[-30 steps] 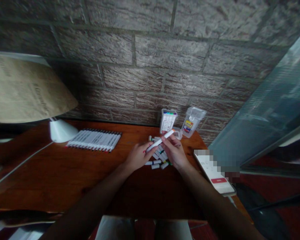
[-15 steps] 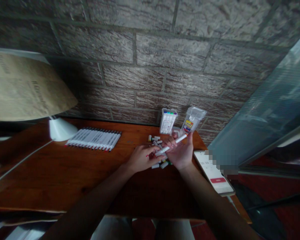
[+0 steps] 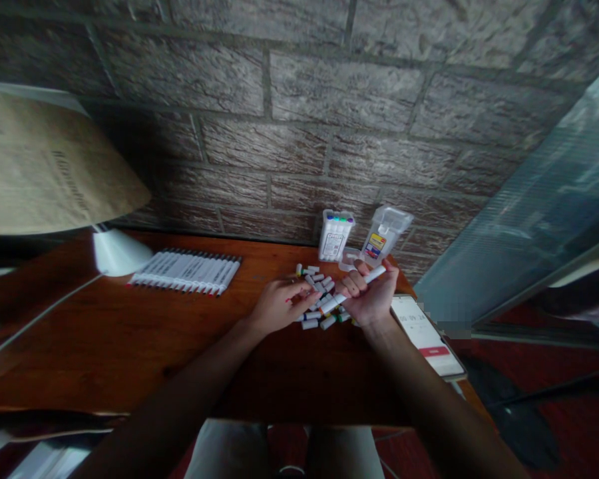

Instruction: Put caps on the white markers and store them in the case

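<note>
My right hand [image 3: 368, 298] is curled round a white marker [image 3: 377, 275], whose two ends stick out of the fist, one up to the right and one down to the left. My left hand [image 3: 279, 306] rests just left of it, fingers bent, fingertips at a pile of several loose marker caps [image 3: 319, 293] on the wooden desk [image 3: 130, 346]. Whether the left fingers pinch a cap is too small to tell. A row of several white markers [image 3: 184, 271] lies side by side at the back left of the desk.
Two clear plastic marker cases [image 3: 335, 235] [image 3: 383, 234] stand against the brick wall. A phone [image 3: 426, 336] lies by the desk's right edge. A white lamp base [image 3: 117, 251] and its cord sit at the left, under a tan paper-like shade [image 3: 44, 173]. Glass panel at right.
My right hand has closed into a fist round the marker and shifted right. My left hand has let go of the marker's lower end and dropped to the caps.
</note>
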Motion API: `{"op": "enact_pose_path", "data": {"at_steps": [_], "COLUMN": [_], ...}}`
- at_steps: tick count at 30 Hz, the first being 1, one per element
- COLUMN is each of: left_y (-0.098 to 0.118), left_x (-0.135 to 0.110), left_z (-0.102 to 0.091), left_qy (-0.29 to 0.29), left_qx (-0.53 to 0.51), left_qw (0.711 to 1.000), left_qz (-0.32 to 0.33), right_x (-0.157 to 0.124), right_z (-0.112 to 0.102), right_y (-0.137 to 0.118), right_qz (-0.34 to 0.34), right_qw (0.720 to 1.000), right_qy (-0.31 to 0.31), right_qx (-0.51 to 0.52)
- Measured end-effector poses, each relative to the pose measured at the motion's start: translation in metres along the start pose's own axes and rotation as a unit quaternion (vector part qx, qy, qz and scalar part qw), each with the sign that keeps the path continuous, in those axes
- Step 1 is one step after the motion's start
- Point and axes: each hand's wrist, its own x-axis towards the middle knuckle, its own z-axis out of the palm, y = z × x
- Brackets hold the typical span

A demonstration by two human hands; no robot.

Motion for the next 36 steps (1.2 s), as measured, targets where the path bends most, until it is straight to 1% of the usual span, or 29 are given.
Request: {"op": "enact_pose_path", "data": {"at_steps": [6,9,12,16,18,23,25,26,28,30,31,33,36], "left_y": [0.000,-0.001,-0.004,-0.005,-0.004,0.000,-0.002,-0.004,-0.008,-0.013,-0.015,-0.018,-0.020], "left_x": [0.002,0.001,-0.001,-0.003,-0.003,-0.002,-0.001,-0.001,-0.001,-0.001,-0.001,-0.002,-0.002], "left_z": [-0.001,-0.001,0.001,0.003,0.004,0.004,0.003,0.003,0.003,0.004,0.004,0.005,0.006], "left_qy": [0.025,0.011,-0.014,-0.039,-0.040,-0.031,-0.013,0.001,0.035,0.069,0.080,0.095,0.108], "left_qx": [0.000,-0.016,-0.033,-0.049,-0.048,-0.020,-0.015,-0.015,-0.019,-0.016,-0.014,-0.015,-0.038], "left_qw": [1.000,1.000,0.999,0.998,0.997,0.998,0.998,0.998,0.997,0.993,0.992,0.990,0.989], "left_qz": [-0.008,-0.009,-0.006,-0.033,-0.045,-0.046,-0.052,-0.056,-0.071,-0.090,-0.098,-0.107,-0.099], "right_x": [0.002,0.006,0.006,0.002,-0.001,-0.001,0.003,0.005,0.009,0.013,0.014,0.015,0.015], "right_z": [-0.004,-0.002,0.004,0.014,0.017,0.017,0.015,0.014,0.010,0.006,0.004,0.001,-0.001], "right_y": [0.003,0.007,0.010,0.013,0.015,0.017,0.016,0.016,0.016,0.017,0.018,0.021,0.023], "right_qz": [-0.005,-0.002,0.006,0.014,0.013,0.020,0.024,0.025,0.018,0.003,-0.006,-0.012,-0.006], "right_qw": [1.000,1.000,1.000,0.999,0.999,1.000,1.000,0.999,0.995,0.983,0.977,0.968,0.965], "right_qy": [0.000,-0.008,-0.020,-0.027,-0.029,-0.022,0.002,0.025,0.095,0.168,0.193,0.215,0.209], "right_qx": [-0.002,0.006,0.003,-0.009,-0.007,0.006,0.003,-0.003,-0.031,-0.072,-0.093,-0.128,-0.160]}}
